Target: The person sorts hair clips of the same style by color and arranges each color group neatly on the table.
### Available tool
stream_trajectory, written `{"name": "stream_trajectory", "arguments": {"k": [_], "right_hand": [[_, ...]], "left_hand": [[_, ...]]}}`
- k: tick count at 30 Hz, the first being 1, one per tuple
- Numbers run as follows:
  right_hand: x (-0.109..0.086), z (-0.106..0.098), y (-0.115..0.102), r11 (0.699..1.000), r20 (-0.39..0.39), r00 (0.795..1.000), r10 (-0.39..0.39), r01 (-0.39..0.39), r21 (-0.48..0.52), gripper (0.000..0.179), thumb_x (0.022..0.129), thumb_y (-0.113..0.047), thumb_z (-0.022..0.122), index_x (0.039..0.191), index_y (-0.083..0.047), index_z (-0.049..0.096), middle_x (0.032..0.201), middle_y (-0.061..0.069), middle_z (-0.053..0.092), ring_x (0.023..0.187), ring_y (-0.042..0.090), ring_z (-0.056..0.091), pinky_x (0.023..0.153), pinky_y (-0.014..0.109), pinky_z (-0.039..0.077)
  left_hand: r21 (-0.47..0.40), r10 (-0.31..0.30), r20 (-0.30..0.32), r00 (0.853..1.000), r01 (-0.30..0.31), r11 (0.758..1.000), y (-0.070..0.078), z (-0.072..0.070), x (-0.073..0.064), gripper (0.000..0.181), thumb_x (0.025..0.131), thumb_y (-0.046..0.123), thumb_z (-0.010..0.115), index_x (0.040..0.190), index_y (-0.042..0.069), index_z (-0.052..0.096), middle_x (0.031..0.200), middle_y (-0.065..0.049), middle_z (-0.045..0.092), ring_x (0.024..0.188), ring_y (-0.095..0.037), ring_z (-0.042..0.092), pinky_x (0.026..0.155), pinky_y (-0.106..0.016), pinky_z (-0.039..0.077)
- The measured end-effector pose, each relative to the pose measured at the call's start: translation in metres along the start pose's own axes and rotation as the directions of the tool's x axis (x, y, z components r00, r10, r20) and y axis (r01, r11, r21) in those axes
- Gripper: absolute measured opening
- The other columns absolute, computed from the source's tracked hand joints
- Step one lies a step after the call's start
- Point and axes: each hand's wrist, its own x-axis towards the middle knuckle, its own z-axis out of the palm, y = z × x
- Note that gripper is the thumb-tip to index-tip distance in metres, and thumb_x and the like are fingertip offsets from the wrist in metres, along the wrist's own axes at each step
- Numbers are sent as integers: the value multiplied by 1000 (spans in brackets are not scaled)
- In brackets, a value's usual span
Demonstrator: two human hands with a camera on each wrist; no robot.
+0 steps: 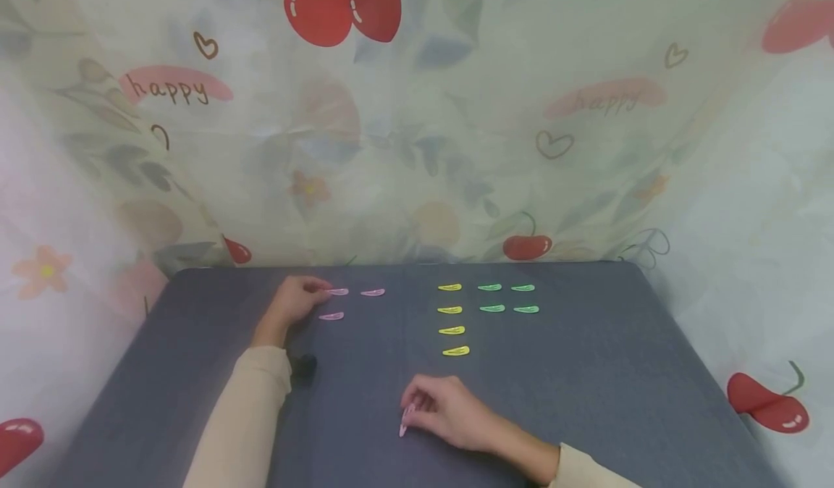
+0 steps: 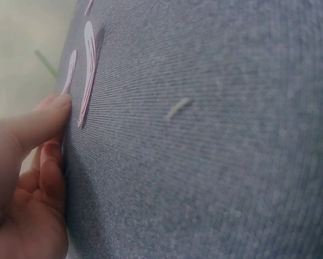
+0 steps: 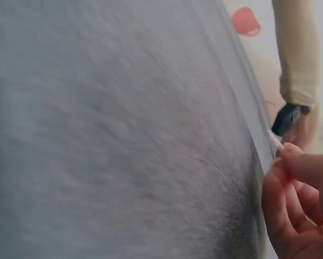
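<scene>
At the far left of the table, my left hand pinches the narrow end of a pink snap hair clip lying against the cloth. In the left wrist view the thumb covers that end, and the clip's rounded end sticks out past it. A second pink clip lies to its right, and a third pink clip just in front. Nearer the front, my right hand holds another pink hair clip between thumb and fingers, its tip pointing down toward the table.
Several yellow hair clips form a column right of the middle. Beside them several green clips lie in two short rows. Dark cloth covers the table. A printed curtain hangs behind and at both sides.
</scene>
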Motion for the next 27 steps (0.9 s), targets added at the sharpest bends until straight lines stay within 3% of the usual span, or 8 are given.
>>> {"name": "stream_trajectory", "arguments": {"k": [5,10,18,27], "right_hand": [[17,-3,3,992,-142,983,119,-111,66,13,86,-16,82,93,-16,70,80,-2,73,67,-2,61,63,20,54],[36,-4,-2,976,-180,962,205,-188,109,12,88,-15,80,98,-13,73,84,0,76,66,3,67,62,23,56],[70,-3,-1,964,-192,946,263,-251,86,16,91,-18,78,104,-10,73,85,1,77,64,8,69,57,23,51],[113,3,10,954,-337,894,296,-294,58,16,92,-25,77,101,-13,74,83,0,76,63,6,68,57,23,52]], "left_hand": [[6,11,-6,1000,-11,1000,-1,2,1,32,99,28,67,126,11,70,130,-16,68,121,-33,60,107,-55,46],[0,4,-10,1000,-4,1000,-2,2,2,31,99,28,68,125,12,71,130,-15,69,121,-33,60,108,-55,45],[-4,-13,-15,1000,13,1000,-1,2,1,32,99,29,67,127,14,70,130,-14,69,122,-33,61,108,-56,45],[0,-32,-21,999,32,999,0,2,0,32,99,29,67,127,13,70,132,-15,68,125,-35,60,110,-57,44]]}}
